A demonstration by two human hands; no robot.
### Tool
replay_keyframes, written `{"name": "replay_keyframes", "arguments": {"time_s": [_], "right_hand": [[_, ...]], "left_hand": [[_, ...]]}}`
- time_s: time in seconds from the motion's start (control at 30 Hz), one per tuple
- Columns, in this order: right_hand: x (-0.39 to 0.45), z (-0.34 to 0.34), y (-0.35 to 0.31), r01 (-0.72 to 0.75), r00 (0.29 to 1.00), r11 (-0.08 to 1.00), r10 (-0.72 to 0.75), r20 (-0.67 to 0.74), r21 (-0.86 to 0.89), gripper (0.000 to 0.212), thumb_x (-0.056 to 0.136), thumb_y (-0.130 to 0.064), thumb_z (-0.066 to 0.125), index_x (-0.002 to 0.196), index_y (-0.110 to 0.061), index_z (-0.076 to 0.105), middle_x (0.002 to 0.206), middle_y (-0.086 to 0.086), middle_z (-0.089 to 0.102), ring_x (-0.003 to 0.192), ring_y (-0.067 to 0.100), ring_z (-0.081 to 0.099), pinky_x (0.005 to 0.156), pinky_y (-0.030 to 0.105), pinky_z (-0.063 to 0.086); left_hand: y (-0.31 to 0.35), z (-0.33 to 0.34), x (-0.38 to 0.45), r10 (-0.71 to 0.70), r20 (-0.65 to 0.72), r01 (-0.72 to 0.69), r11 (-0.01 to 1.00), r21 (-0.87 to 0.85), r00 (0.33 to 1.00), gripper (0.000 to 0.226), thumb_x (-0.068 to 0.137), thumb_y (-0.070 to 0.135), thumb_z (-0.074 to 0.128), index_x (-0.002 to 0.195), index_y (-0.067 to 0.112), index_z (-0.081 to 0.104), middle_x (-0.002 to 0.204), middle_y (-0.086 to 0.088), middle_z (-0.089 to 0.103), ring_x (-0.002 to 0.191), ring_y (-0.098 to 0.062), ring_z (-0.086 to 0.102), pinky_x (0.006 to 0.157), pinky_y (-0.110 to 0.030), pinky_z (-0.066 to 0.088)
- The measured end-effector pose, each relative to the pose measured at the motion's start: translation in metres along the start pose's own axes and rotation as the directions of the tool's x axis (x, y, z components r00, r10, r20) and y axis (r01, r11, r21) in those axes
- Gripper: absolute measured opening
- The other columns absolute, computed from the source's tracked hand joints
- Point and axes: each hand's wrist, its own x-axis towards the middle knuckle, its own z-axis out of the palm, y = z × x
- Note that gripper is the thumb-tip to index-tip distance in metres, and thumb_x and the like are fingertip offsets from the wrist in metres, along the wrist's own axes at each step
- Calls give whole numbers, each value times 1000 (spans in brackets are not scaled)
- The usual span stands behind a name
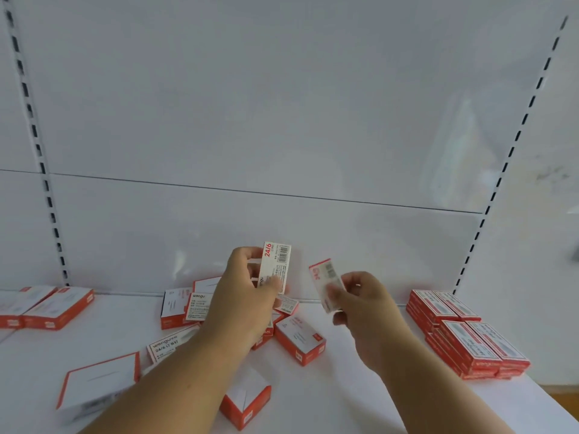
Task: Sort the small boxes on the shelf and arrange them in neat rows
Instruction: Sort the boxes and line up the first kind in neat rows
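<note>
Boxes in both hands: left hand [247, 289] grips upright white-and-red cardboard staple box [275, 266], right hand [360, 305] pinches second blurred box [326, 285], frame centre. We match printed faces, then seat them against neat red stack [463, 333] lower right on white shelf [344, 386].

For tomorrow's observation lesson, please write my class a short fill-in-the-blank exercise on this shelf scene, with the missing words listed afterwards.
1. Each of the two hands, the left hand and the right hand, holds one small ____.
2. The box in the left hand shows the red number ____.
3. The tidy stack of boxes stands at the ____ end of the shelf.
4. The loose boxes lie in a jumble in the ____ of the shelf.

Missing words: box; 24/6; right; middle
</note>
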Motion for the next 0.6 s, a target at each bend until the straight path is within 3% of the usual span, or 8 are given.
{"name": "replay_keyframes", "arguments": {"time_s": [0.1, 0.2, 0.3, 0.37, 0.43, 0.47, 0.53, 0.6], "right_hand": [[-5, -3, -7, -76, 984, 919, 5, 180, 387, 10, 95, 4, 52, 103, -1, 50, 100, 21, 68, 79, 29, 70, 59, 36, 51], [-9, -4, -10, -156, 948, 834, -25, 318, 529, 28, 89, 16, 50, 109, -3, 51, 91, 19, 65, 76, 29, 66, 60, 34, 52], [-9, -5, -8, -172, 939, 839, -19, 345, 516, 45, 72, 12, 63, 111, -7, 53, 84, 14, 57, 65, 19, 57, 56, 26, 49], [-7, -6, -8, -147, 954, 861, -7, 300, 487, 43, 70, 11, 67, 107, -6, 54, 79, 10, 53, 60, 15, 53, 53, 22, 47], [-8, -6, -9, -133, 965, 847, -8, 262, 515, 30, 78, 2, 70, 104, -5, 57, 77, 8, 52, 59, 13, 49, 52, 21, 45], [-7, -6, -10, -134, 971, 837, 3, 241, 531, 25, 82, -10, 67, 105, -3, 60, 79, 9, 55, 59, 15, 49, 53, 23, 44], [-6, -8, -11, -159, 977, 841, 59, 206, 517, 35, 90, -29, 59, 111, -2, 65, 84, 11, 63, 60, 18, 50, 56, 28, 42], [-5, -10, -12, -167, 981, 861, 95, 171, 481, 37, 97, -35, 52, 113, -6, 68, 86, 10, 68, 61, 18, 48, 57, 28, 39]], "left_hand": [[4, 4, -1, -14, 16, 15, 999, -51, 1000, 39, 102, 12, 47, 120, 46, 39, 113, 10, 66, 72, -6, 72, 46, -11, 47], [2, 8, -3, -20, 91, 22, 1000, -21, 996, 38, 100, 20, 52, 120, 48, 36, 120, 9, 62, 85, -13, 69, 52, -18, 53], [-1, 12, -8, -11, 118, 4, 998, 59, 993, 45, 92, 33, 65, 125, 43, 36, 118, 10, 55, 94, -19, 66, 54, -18, 53], [-4, 10, -9, -6, 101, 1, 999, 50, 995, 34, 94, 38, 61, 121, 39, 41, 112, 9, 59, 89, -17, 65, 52, -18, 48], [-7, 6, -10, -21, 109, 23, 1000, -15, 994, 19, 98, 46, 49, 115, 38, 51, 103, 10, 62, 85, -12, 65, 57, -21, 43], [-7, 4, -10, -22, 126, 26, 999, -31, 992, 22, 99, 49, 42, 114, 39, 55, 100, 12, 61, 85, -10, 63, 59, -21, 40], [-7, 1, -11, -15, 159, 20, 999, -27, 987, 33, 100, 53, 35, 121, 39, 57, 104, 10, 61, 88, -11, 62, 61, -21, 40], [-4, 1, -13, -8, 176, 17, 998, -53, 984, 34, 99, 53, 39, 122, 37, 59, 107, 6, 67, 88, -14, 63, 66, -24, 46]]}}
